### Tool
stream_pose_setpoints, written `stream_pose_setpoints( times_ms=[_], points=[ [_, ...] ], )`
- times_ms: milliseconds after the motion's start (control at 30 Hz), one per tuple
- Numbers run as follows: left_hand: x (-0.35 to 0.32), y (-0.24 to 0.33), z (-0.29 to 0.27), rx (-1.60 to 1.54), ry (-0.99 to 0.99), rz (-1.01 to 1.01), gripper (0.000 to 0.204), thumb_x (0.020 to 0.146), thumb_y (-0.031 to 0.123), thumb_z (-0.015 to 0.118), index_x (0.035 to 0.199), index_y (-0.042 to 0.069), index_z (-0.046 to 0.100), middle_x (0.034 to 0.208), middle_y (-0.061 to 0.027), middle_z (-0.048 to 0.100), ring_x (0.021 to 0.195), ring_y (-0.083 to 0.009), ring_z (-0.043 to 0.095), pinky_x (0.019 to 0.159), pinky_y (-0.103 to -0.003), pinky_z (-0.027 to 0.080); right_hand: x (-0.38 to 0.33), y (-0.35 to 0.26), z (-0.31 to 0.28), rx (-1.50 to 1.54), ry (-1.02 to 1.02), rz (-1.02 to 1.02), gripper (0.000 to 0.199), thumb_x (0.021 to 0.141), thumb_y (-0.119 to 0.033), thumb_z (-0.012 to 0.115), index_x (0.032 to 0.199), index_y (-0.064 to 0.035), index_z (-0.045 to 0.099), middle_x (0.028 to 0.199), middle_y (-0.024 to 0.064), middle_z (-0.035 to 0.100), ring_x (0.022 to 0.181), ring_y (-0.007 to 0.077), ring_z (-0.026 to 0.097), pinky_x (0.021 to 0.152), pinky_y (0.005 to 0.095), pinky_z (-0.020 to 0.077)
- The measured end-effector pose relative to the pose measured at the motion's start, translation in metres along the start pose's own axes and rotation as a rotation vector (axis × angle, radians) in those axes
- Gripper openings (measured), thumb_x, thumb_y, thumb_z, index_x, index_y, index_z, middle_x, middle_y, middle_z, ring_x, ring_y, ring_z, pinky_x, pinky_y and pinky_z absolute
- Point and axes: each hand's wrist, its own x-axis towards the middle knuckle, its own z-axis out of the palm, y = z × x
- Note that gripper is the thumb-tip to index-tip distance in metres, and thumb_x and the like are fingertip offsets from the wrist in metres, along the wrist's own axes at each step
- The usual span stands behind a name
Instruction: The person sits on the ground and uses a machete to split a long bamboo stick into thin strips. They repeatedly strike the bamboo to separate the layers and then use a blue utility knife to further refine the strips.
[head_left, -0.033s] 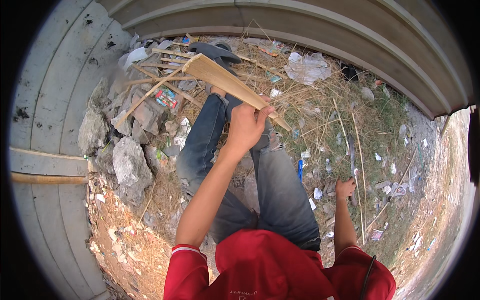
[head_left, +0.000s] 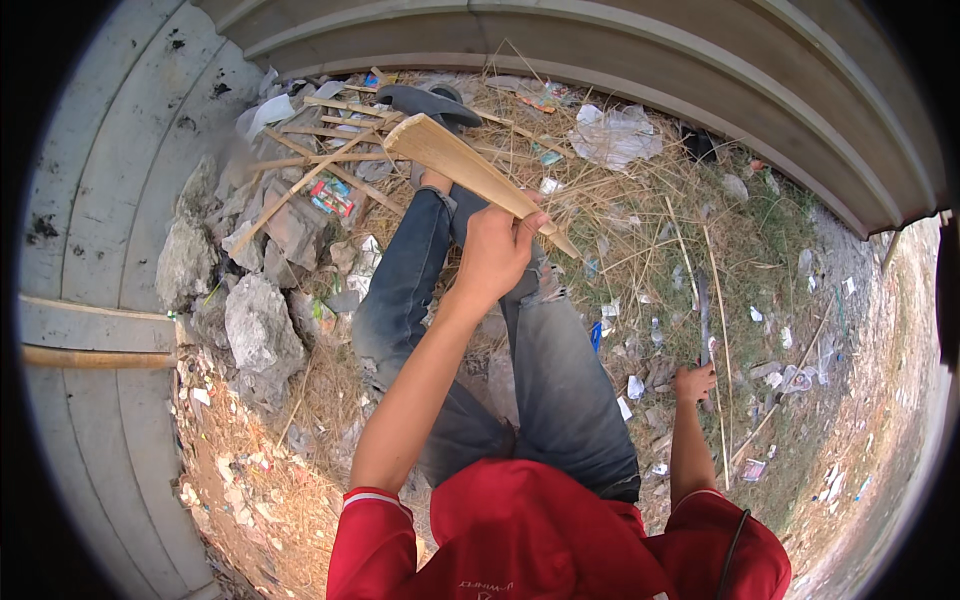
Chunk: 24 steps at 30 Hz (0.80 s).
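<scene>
View from the head, looking down. Our left hand (head_left: 497,250) is raised in front of us with its fingers (head_left: 525,228) curled tight around a split piece of bamboo (head_left: 470,168). The hand grips the piece near its lower, narrow end; the wider, pale end points up and to the left, above our legs. The piece is held clear of the ground, tilted, over the jeans (head_left: 520,360) that cover our outstretched legs.

Our right hand (head_left: 693,383) hangs low at our right side, near the ground. It is closed around the handle of a long dark blade (head_left: 703,315), which points away from us over the dry grass (head_left: 660,230). The blade is thin and partly lost against the straw, so we cannot tell its exact kind.

At our feet lies a dark sandal (head_left: 425,100), just beyond the wide end of the bamboo. To the left of our legs we see a heap of grey rocks (head_left: 255,320) with thin wooden sticks (head_left: 320,160) lying across it. A crumpled plastic bag (head_left: 615,135) rests on the grass near the curved metal wall (head_left: 600,40) that bounds the far side.
</scene>
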Motion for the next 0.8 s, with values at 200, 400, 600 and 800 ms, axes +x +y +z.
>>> stream_pose_setpoints(
  times_ms=[200,400,600,800],
  points=[
    [0.011,-0.012,0.005,0.049,-0.056,-0.010,0.029,0.097,0.014,0.072,0.121,-0.002,0.068,0.093,-0.0155,0.076,0.088,-0.0236,0.077,0.074,-0.033,0.061,0.029,0.055,0.014,-0.207,-0.141,-0.078,0.071,0.090,-0.042,0.070,0.148,-0.0115,0.044,0.148,0.0191,0.050,0.142,0.0411,0.041,0.110,0.0641,0.0342],
    [0.049,0.015,-0.028,-0.011,0.047,0.105,0.036,0.096,0.015,0.075,0.127,0.000,0.065,0.103,-0.0131,0.077,0.092,-0.0240,0.077,0.078,-0.034,0.063,0.033,0.061,-0.028,0.052,-0.171,-0.357,0.056,0.091,-0.031,0.069,0.136,-0.0005,0.054,0.125,0.0290,0.066,0.117,0.0504,0.062,0.099,0.0532,0.0500],
    [0.068,0.000,-0.030,0.176,-0.039,-0.008,0.028,0.094,0.024,0.078,0.103,-0.002,0.074,0.081,-0.0133,0.076,0.079,-0.0216,0.077,0.069,-0.033,0.059,-0.024,-0.010,-0.210,0.181,-0.194,-0.468,0.043,0.094,-0.030,0.069,0.121,0.0032,0.067,0.095,0.0266,0.072,0.094,0.0457,0.070,0.084,0.0508,0.0526],
    [0.077,0.006,-0.007,0.102,0.017,0.097,0.031,0.091,0.024,0.079,0.093,-0.006,0.074,0.070,-0.0198,0.070,0.065,-0.0319,0.072,0.061,-0.040,0.054,-0.144,-0.105,-0.329,0.884,-0.417,-0.500,0.041,0.107,-0.030,0.059,0.137,-0.0032,0.056,0.073,-0.0026,0.053,0.056,0.0037,0.043,0.048,0.0261,0.0357]
  ],
)
